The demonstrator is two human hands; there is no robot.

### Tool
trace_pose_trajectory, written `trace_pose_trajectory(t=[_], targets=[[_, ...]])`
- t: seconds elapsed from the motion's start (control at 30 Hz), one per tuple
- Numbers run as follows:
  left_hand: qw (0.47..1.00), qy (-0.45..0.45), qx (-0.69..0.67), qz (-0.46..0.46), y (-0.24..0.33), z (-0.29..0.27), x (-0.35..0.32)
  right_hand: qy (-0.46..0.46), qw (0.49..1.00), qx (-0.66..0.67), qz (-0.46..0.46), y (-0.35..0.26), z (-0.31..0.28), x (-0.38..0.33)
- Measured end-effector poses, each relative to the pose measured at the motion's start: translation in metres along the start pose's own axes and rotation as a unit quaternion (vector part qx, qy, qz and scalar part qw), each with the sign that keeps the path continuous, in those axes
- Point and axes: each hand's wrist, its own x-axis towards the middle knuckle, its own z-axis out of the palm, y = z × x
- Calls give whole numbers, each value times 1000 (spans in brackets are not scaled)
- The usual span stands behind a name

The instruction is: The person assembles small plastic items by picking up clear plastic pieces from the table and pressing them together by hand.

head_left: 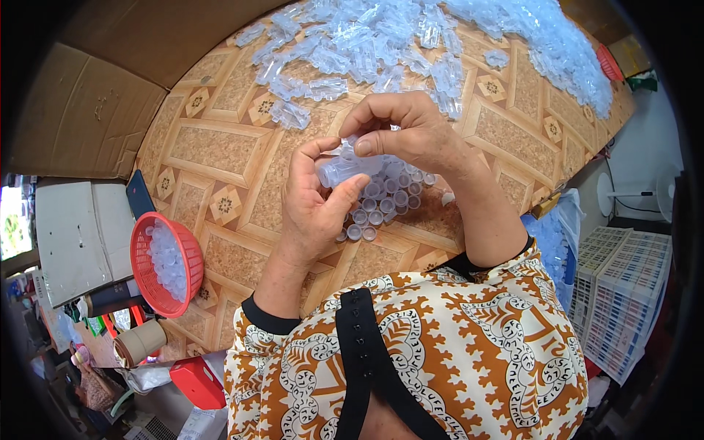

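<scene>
My left hand [309, 202] is closed round a clear plastic tube-like piece [339, 171], its thumb along the near side. Just above it, my right hand [414, 136] has thumb and forefinger pinched at the upper end of the same piece. Whether a separate small part sits between those fingertips is too hard to make out. Below and right of both hands lies a cluster of small round translucent caps [376, 217] on the patterned tabletop [220, 147]. My hands partly cover this cluster.
A heap of clear plastic pieces [367, 48] spreads across the far side, and another bluish heap [565, 59] lies far right. At left stands a red basket [196, 257] of translucent parts. Cardboard walls [103, 110] border the table's left and back. A white fan [664, 192] stands off right.
</scene>
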Motion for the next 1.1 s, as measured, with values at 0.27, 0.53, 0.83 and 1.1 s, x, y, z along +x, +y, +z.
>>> trace_pose_trajectory(t=[0.27,0.53,0.83,1.1], targets=[[1000,-21,-11,2,3,1,-4,-53,998,-4,-20,7,-1,-2],[998,-65,0,-7,4,-9,-2,-59,998,-9,26,1,6,0],[996,-51,-70,5,3,-9,-3,-72,996,-39,-20,3,10,1],[997,-48,-22,51,18,-10,-8,-76,989,116,50,-1,10,3]])
